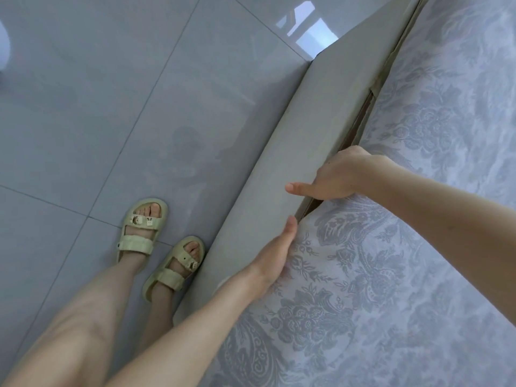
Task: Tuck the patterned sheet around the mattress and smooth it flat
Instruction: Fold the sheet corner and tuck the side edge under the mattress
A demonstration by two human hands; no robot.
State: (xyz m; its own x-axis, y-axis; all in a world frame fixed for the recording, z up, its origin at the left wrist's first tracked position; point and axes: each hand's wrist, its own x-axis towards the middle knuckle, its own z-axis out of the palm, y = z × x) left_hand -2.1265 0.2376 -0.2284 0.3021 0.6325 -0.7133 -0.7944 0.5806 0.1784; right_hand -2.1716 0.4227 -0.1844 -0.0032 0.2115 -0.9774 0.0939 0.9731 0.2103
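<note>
The patterned sheet [396,247], white with grey floral print, covers the mattress on the right. My left hand [275,254] lies along the sheet's edge with straight fingers pressing it toward the gap beside the bed frame. My right hand [335,174] reaches down into that gap between mattress and frame; its fingers are hidden inside the gap and its thumb points out over the frame. The dark gap [360,121] runs up along the mattress edge.
A padded grey bed frame side rail [315,129] runs diagonally between mattress and floor. Glossy grey floor tiles [111,107] fill the left. My feet in pale sandals [156,247] stand close against the rail.
</note>
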